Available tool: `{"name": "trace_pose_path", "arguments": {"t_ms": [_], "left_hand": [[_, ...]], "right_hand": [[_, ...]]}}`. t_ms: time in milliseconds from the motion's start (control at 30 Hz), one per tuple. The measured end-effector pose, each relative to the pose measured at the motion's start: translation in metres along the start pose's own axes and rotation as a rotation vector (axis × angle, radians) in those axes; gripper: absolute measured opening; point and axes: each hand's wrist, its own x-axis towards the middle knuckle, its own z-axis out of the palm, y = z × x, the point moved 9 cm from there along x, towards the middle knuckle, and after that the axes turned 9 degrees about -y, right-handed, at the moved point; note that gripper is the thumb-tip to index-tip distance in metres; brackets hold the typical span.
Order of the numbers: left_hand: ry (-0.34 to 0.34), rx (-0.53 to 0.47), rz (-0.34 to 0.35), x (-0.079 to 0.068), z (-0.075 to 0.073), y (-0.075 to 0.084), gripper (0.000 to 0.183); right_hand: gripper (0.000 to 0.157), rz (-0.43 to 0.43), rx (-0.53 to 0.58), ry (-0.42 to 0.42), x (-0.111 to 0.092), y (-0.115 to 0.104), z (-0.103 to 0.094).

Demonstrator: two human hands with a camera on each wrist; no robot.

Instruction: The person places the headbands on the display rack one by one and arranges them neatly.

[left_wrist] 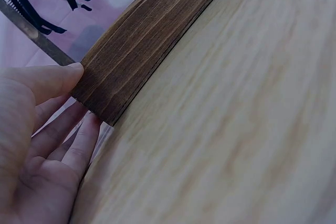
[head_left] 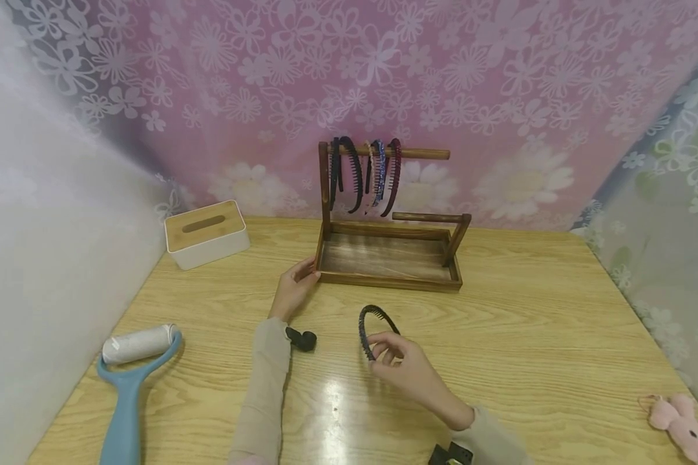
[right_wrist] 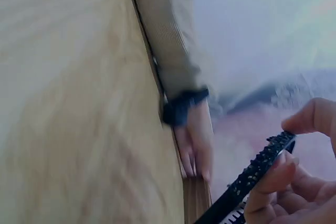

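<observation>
My right hand (head_left: 404, 368) pinches a black toothed headband (head_left: 363, 329) between thumb and fingers, holding it in front of the wooden rack (head_left: 390, 284). Small sparkly bits show along this headband (right_wrist: 257, 169) in the right wrist view. At the rack's front left corner, my left hand (head_left: 293, 287) grips the tray edge. The left wrist view has its thumb and fingers (left_wrist: 79, 145) against the corner of the dark wood (left_wrist: 142, 40). From the rack's upper bar (head_left: 424, 154) hang several headbands, including black ones, a blue glittery one (head_left: 379, 171) and a dark red one (head_left: 393, 177).
A white tissue box (head_left: 209, 248) with a wooden lid stands left of the rack. A blue lint roller (head_left: 125, 394) lies at the front left, and a pink plush toy (head_left: 683, 426) at the right edge. Floral cloth (head_left: 267, 84) hangs behind the table (head_left: 529, 336).
</observation>
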Motion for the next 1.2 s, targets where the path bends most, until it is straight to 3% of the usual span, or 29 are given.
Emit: {"name": "trace_pose_path", "arguments": {"t_ms": [300,533,1000,1200], "left_hand": [[-0.01,-0.019,-0.061,0.004,-0.001,-0.007,0.046],[-0.008,-0.022,-0.062,0.002,-0.001,-0.005,0.046],[-0.011,-0.033,-0.063,0.004,0.0,-0.007,0.046],[-0.009,-0.016,-0.072,0.003,-0.002,-0.009,0.046]], "right_hand": [[0.037,0.103,-0.017,0.25,-0.013,0.011,-0.066],[0.047,0.137,-0.064,0.319,-0.018,0.01,-0.106],[0.053,-0.048,-0.13,0.436,0.0,-0.056,-0.179],[0.045,-0.182,0.055,0.478,0.014,-0.084,-0.214]]}}
